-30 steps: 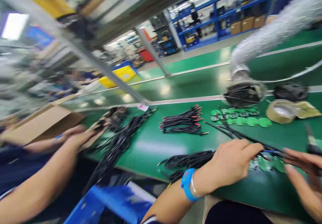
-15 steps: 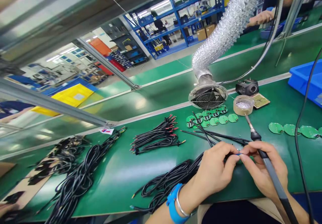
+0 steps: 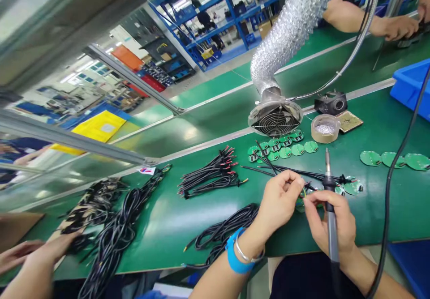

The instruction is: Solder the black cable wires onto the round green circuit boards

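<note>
My left hand (image 3: 282, 200), with a blue band and a silver bangle at its wrist, pinches the end of a black cable. Thin coloured wires (image 3: 304, 192) show between the fingertips of both hands. A soldering iron (image 3: 330, 218) rests in my right hand (image 3: 331, 220), its metal tip pointing away from me, while thumb and forefinger close near the wires. Just beyond the hands lie black cables (image 3: 295, 172) and a green circuit board (image 3: 352, 186). More round green boards (image 3: 298, 150) sit in rows below the fan. A coil of black cable (image 3: 228, 227) lies beside my left forearm.
A fume fan (image 3: 277, 119) hangs from a silver duct (image 3: 292, 35). Near it are a solder roll (image 3: 325, 128) and a sponge tray (image 3: 350, 122). Cable bundles (image 3: 124, 223) cover the left. Another person's hands (image 3: 43, 254) are at lower left; others work across the bench. A blue bin (image 3: 411, 86) stands right.
Both my hands have moved slightly left and now sit a little apart. The iron stands more upright. A circuit board beyond them has come into view, and a person's arms reach further in at lower left.
</note>
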A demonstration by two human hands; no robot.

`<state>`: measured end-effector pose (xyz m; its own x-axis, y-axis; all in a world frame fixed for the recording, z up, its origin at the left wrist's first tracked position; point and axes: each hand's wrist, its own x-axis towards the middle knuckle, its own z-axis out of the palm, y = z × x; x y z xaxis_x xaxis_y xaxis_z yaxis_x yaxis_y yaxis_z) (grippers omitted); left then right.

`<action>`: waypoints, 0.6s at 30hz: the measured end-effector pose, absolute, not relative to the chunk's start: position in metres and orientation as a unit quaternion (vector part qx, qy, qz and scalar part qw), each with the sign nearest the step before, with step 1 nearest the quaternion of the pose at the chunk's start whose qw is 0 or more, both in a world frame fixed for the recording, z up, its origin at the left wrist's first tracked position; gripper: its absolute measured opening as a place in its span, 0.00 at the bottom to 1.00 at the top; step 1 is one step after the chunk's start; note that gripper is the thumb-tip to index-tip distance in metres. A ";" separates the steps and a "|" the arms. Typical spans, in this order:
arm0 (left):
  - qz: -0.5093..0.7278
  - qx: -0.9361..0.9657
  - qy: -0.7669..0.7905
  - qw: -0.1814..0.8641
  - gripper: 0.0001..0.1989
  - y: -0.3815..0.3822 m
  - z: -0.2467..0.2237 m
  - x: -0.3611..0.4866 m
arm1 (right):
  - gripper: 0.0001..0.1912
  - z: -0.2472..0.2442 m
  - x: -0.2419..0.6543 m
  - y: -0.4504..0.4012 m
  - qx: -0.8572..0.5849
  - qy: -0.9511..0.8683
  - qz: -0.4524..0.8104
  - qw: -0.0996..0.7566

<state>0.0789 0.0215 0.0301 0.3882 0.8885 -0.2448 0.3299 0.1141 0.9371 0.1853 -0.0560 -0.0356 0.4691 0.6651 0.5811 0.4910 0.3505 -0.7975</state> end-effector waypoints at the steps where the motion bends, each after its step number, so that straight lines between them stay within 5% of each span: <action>1: 0.210 0.648 0.492 0.542 0.10 0.025 0.031 0.079 | 0.10 -0.035 0.192 -0.059 -0.567 -0.526 0.069 0.630; 8: -0.018 0.835 0.464 0.297 0.07 0.023 0.022 0.087 | 0.18 -0.045 0.251 -0.078 -0.623 -0.500 0.089 0.595; 12: -0.014 0.858 0.446 0.254 0.09 0.016 0.011 0.089 | 0.20 -0.042 0.270 -0.082 -0.596 -0.548 0.081 0.581; 18: -0.019 0.858 0.449 0.248 0.07 0.019 0.009 0.093 | 0.09 -0.033 0.280 -0.084 -0.550 -0.620 0.120 0.547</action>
